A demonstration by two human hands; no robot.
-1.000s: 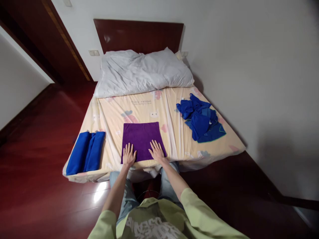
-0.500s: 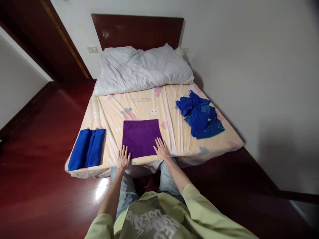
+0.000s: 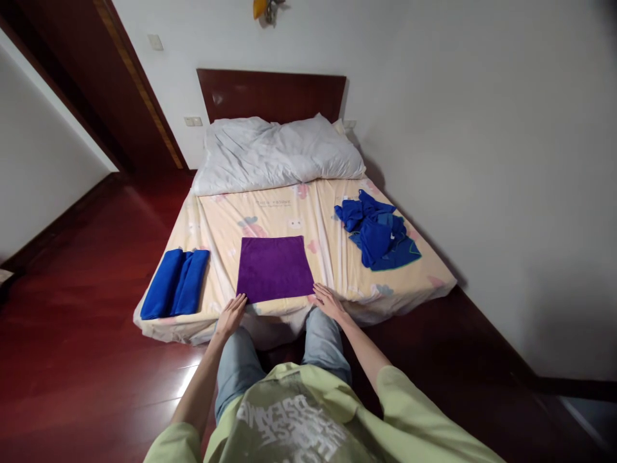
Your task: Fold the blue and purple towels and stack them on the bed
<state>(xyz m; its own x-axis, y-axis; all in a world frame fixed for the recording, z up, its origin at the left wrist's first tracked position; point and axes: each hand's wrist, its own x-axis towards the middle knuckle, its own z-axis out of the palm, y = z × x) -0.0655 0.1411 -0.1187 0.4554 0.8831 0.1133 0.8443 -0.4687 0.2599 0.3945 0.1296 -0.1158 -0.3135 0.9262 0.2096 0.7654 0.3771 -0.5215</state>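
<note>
A purple cloth point(image 3: 274, 269) lies spread flat near the front edge of the bed point(image 3: 357, 296). At its near left corner is my left hand point(image 3: 232, 313), fingertips touching the corner. My right hand point(image 3: 329, 301) rests at the near right corner, its fingers fairly straight and slightly apart. Whether either hand pinches the fabric is hard to make out. Two folded blue cloths point(image 3: 176, 283) lie side by side at the bed's left front. On the right is a crumpled heap of blue cloths point(image 3: 378, 231), one with a green edge.
A white quilt or pillow point(image 3: 279, 154) lies across the head of the bed, against a dark wooden headboard point(image 3: 272, 93). My knees are close to the bed's front edge. A wall point(image 3: 482, 161) runs along the right side.
The view has tilted up. My hands have drawn back from the cloth's sides to its near corners, with less of each hand over the fabric. The cloth still lies flat.
</note>
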